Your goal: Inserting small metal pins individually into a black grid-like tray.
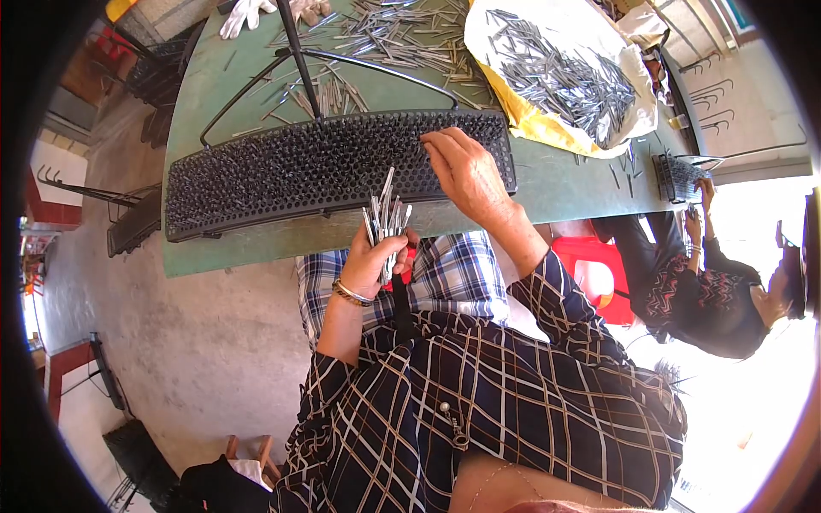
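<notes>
A bundle of thin silver metal rods [387, 215] stands up out of my left hand [368, 263], which is closed around it just in front of the table edge. Above the right part of a long black rack [282, 167], pierced with rows of small holes, is my right hand [470, 175]. Its fingers are bent and drawn together, with the tips down at the holes; whatever they pinch is too small to make out. Many holes toward the rack's left and middle look filled with upright pieces, while bare holes show along its near edge. A black bar handle [299, 68] rises from the rack's far side.
Loose rods [393, 38] lie scattered across the green table [214, 94]. A white and yellow sack [513, 107] holding many more rods lies at the far right. White gloves [246, 17] rest at the far left. At right, another person [705, 295] handles a smaller black rack [678, 178].
</notes>
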`<state>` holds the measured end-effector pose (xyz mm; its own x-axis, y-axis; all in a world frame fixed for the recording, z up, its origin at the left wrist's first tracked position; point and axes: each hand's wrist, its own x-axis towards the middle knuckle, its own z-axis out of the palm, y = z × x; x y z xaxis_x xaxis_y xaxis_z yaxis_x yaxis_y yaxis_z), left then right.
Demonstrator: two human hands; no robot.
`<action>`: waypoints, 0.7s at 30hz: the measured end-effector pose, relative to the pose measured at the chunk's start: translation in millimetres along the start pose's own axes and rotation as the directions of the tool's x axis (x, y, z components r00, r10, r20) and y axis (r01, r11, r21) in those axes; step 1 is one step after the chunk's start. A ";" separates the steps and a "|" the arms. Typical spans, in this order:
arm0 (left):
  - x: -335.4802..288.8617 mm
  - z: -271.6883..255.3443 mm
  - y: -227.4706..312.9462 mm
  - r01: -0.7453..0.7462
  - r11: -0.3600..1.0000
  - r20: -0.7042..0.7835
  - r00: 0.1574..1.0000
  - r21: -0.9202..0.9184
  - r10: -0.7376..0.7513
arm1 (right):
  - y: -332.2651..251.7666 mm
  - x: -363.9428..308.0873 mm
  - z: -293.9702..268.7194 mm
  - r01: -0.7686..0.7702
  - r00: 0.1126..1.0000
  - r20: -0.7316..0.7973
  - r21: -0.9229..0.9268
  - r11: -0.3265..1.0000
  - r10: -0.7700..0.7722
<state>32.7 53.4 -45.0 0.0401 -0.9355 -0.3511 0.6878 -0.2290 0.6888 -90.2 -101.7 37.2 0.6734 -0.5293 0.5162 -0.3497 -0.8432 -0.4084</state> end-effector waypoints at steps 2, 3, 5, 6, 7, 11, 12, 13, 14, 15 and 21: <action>-0.3 0.3 0.6 0.008 1.000 0.005 1.000 -0.003 -0.008 | -1.1 -2.7 2.6 -0.022 1.000 -0.007 0.010 1.000 0.022; -0.3 0.5 0.8 0.006 1.000 0.006 1.000 -0.005 -0.006 | -2.3 -4.2 5.2 -0.028 0.999 -0.035 0.002 1.000 0.028; -0.5 1.1 1.6 0.006 1.000 0.008 1.000 -0.008 -0.005 | -6.4 -6.0 6.7 -0.035 0.997 -0.064 -0.006 0.999 0.035; -0.5 1.5 2.0 0.009 1.000 0.008 1.000 -0.005 -0.009 | -8.8 -6.6 6.5 -0.094 0.992 -0.086 0.010 0.996 0.094; -0.4 1.2 2.0 0.013 1.000 0.007 1.000 -0.002 -0.013 | -9.9 -6.9 6.8 -0.152 0.982 -0.106 0.028 0.988 0.154; 0.0 1.0 2.7 0.019 1.000 0.013 1.000 0.005 -0.019 | -4.2 -9.0 11.5 -0.136 0.986 -0.093 0.020 0.991 0.137; -0.2 1.3 3.1 0.022 1.000 0.011 1.000 -0.001 -0.022 | -3.6 -8.1 10.3 -0.094 0.993 -0.074 -0.015 0.995 0.093; -1.0 0.9 3.3 0.025 1.000 0.007 1.000 -0.007 -0.025 | -4.5 -6.8 9.4 -0.050 0.997 -0.052 -0.047 0.998 0.048; -1.2 -0.2 2.8 0.025 1.000 0.006 1.000 -0.007 -0.025 | -5.8 -4.8 7.7 -0.050 0.998 -0.051 -0.046 0.998 0.048; -1.1 -1.7 2.1 0.029 1.000 0.005 1.000 -0.010 -0.029 | -7.5 -2.1 5.4 -0.058 0.998 0.017 -0.050 0.997 0.059; 0.1 -2.5 0.2 0.013 1.000 0.010 1.000 -0.007 -0.013 | -4.6 2.9 1.7 -0.074 0.994 0.078 -0.029 0.997 0.076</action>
<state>34.7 53.9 -46.5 0.0239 -0.9349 -0.3541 0.6932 -0.2398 0.6797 -85.6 -99.2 39.2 0.6938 -0.5829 0.4230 -0.4172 -0.8040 -0.4237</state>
